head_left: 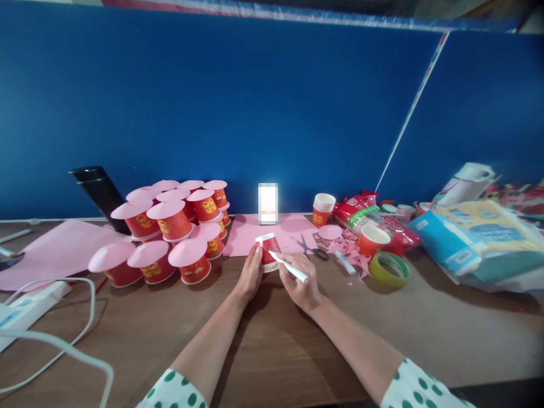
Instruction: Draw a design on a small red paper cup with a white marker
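Between my hands, a red paper cup (267,249) with a white band at its top and a zigzag line along its pale lower edge is held a little above the table. My left hand (251,272) is closed around the cup's left side. In my right hand (301,280) sits a white marker pen (293,267), its tip at the cup's right face. Behind the cup lies a pink paper sheet (242,232). Scissors (312,249) and a glue stick (345,263) rest to the right, beside pink paper scraps (352,249).
Red paper cups with pink cone tops (170,218) stand stacked on the left, near a black flask (100,192). On the right are stacked cups (323,208), a tape roll (389,271) and a blue package (476,243). A power strip (34,306) with cables lies front left.
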A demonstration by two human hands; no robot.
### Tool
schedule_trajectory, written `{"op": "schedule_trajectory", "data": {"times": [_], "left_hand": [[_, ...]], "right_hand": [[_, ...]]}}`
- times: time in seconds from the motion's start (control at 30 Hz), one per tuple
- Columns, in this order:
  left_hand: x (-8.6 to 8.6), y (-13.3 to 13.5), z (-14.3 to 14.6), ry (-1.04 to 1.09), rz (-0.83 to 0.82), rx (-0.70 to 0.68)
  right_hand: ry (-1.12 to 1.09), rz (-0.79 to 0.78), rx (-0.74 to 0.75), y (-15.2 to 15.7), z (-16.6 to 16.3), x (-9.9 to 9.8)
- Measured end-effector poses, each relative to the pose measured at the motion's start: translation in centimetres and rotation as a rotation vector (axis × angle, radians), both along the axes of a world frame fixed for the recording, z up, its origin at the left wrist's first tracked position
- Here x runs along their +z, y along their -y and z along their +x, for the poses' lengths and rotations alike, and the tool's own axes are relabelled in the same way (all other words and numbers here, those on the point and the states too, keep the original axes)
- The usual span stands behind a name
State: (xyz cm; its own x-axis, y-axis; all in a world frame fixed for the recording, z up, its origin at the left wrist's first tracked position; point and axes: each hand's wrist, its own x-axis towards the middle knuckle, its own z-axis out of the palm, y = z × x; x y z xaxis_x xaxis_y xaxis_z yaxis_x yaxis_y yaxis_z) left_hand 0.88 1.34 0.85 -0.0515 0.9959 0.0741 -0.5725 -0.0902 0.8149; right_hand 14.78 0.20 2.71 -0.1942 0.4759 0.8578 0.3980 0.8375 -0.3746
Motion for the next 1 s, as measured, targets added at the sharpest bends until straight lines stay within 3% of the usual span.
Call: {"op": "schedule_trajectory", "data": {"times": [0.33,0.63,1.0], "left_hand": [[0.55,0.05,0.1,0.094,-0.056,0.026],[0.37,0.05,-0.05,0.057,-0.056,0.045],[0.52,0.25,0.0,0.033,-0.049,0.04]], "right_hand": [[-0.132,-0.066,-0.124,-0.38,0.33,0.24],[-0.04,-0.014,-0.036,-0.1,0.22,-0.09],[-0.019,-0.025,-0.034,-0.11,0.25,-0.15]]}}
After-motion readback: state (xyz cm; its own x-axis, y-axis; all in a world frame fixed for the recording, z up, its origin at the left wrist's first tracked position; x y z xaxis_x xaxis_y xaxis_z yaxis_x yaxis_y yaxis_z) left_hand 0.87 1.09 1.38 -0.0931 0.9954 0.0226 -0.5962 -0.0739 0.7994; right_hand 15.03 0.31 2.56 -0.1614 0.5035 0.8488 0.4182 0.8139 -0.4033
